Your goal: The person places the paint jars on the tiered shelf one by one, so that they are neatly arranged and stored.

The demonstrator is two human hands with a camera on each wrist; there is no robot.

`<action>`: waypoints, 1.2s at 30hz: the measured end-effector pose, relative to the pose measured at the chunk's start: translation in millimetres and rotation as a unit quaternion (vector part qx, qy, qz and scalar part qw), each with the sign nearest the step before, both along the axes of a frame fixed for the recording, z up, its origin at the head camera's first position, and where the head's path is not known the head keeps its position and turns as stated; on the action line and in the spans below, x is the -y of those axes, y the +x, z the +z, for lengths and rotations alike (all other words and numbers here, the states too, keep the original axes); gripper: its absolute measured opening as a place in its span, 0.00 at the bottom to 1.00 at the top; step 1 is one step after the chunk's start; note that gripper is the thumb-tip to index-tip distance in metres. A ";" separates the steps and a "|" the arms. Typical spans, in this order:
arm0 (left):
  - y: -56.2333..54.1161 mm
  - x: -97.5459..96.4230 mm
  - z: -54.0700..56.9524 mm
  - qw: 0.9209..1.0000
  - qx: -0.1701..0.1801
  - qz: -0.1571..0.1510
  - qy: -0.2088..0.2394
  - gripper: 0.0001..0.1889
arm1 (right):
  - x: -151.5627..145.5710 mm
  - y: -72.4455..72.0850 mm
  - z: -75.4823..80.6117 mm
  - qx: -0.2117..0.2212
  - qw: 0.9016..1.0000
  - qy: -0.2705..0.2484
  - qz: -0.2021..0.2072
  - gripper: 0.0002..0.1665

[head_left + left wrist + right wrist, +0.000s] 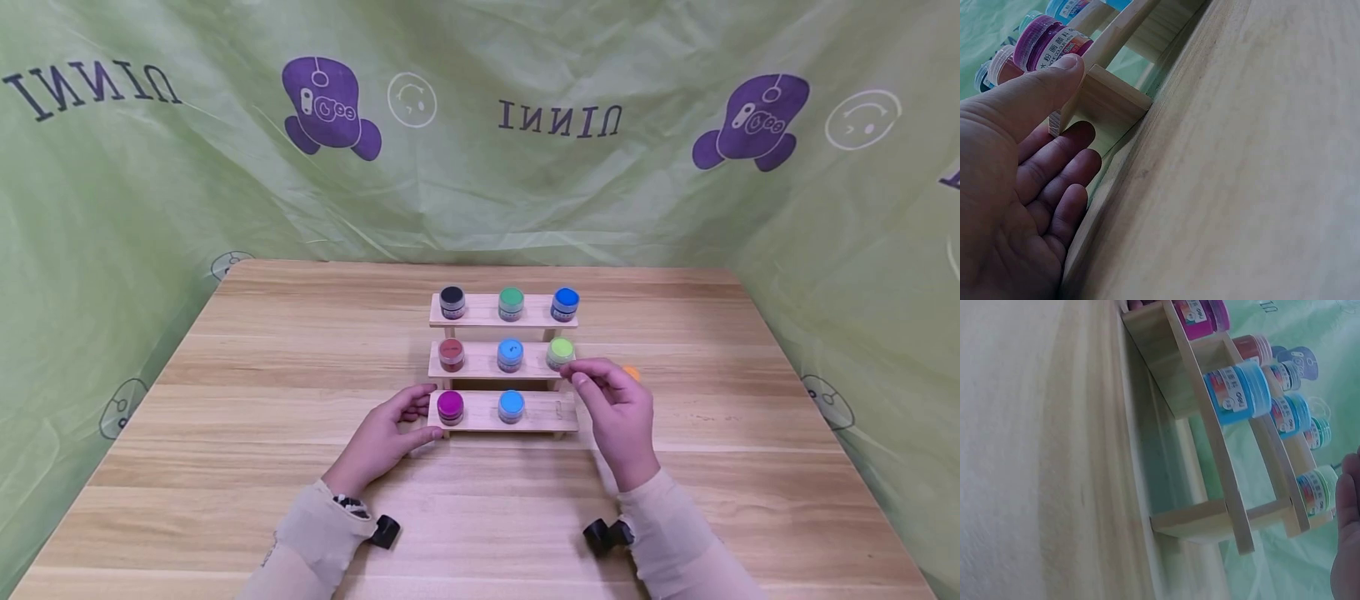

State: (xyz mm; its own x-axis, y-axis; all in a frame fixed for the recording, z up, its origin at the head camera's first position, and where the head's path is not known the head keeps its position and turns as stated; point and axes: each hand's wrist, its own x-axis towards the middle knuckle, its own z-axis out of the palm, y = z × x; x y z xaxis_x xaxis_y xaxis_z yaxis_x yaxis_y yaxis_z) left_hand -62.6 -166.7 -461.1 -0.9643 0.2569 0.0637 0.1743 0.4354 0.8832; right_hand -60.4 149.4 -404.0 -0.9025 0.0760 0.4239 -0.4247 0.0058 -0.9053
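A three-tier wooden stand (pixel 480 423) carries small paint jars. My left hand (pixel 386 437) holds the left end of its lowest tier, thumb at the front corner and fingers round the back. Close by sits a magenta jar (pixel 1044 44). My right hand (pixel 618 417) is at the right end of the middle tier, fingertips right at the lime-green jar (pixel 559 352). In the right wrist view only part of that hand (pixel 1346 531) shows, beside the jar. A light blue jar (pixel 1235 394) stands mid-way along the lowest tier.
The middle tier also bears a red-brown jar (pixel 452 354) and a blue one (pixel 510 354). Black (pixel 452 302), green (pixel 511 303) and dark blue (pixel 565 303) jars line the top tier. Something orange (pixel 632 372) shows behind my right hand. Green cloth (pixel 480 192) surrounds the table (pixel 300 333).
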 end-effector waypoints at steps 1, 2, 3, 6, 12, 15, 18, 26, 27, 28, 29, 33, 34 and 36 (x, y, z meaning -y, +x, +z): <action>0.0 0.1 0.0 1.000 0.001 0.000 0.001 0.33 | -0.9 -0.3 0.4 0.001 1.000 -0.002 -0.001 0.08; -0.1 0.1 0.1 1.000 0.001 0.000 0.000 0.34 | -1.8 -0.8 0.8 0.003 1.000 -0.003 -0.002 0.08; 0.0 0.1 0.0 1.000 0.002 0.000 0.000 0.34 | -2.6 -1.3 1.2 0.004 1.000 -0.003 -0.003 0.08; 0.0 0.2 0.1 1.000 0.003 0.000 0.001 0.34 | -5.4 -2.8 2.4 0.010 1.000 -0.002 -0.004 0.09; 0.3 0.0 0.3 1.000 0.002 -0.002 0.005 0.34 | -10.9 -5.7 4.1 0.021 1.000 0.003 -0.012 0.12; 0.2 0.0 0.1 1.000 0.000 -0.003 0.005 0.34 | -13.5 -7.5 5.1 0.029 0.999 0.001 -0.024 0.12; 0.1 -0.1 -0.4 1.000 -0.003 -0.003 0.006 0.33 | -16.3 -9.0 6.3 0.038 0.999 0.002 -0.035 0.13; -0.4 -0.1 -0.7 1.000 0.001 -0.002 0.010 0.34 | -23.8 -12.1 7.3 0.046 0.997 0.003 -0.055 0.13; -0.4 -0.1 -0.5 1.000 0.002 -0.001 0.010 0.34 | -24.6 -12.8 6.9 0.046 0.997 -0.001 -0.056 0.13; -0.4 -0.2 -0.3 1.000 0.004 -0.001 0.010 0.34 | -25.5 -13.3 6.5 0.047 0.997 -0.001 -0.059 0.13; -0.5 -0.2 -0.1 1.000 0.005 -0.001 0.010 0.34 | -26.2 -13.8 6.3 0.047 0.997 -0.001 -0.063 0.13; -0.5 -0.2 0.0 1.000 0.005 -0.002 0.009 0.34 | -29.0 -15.7 5.0 0.056 0.995 -0.004 -0.082 0.12; -0.5 -0.1 0.0 1.000 0.005 -0.002 0.008 0.34 | -29.5 -16.2 4.6 0.058 0.995 -0.005 -0.086 0.12; -0.5 0.0 -0.4 1.000 0.004 -0.002 0.008 0.34 | -30.4 -17.3 3.7 0.062 0.994 -0.008 -0.094 0.12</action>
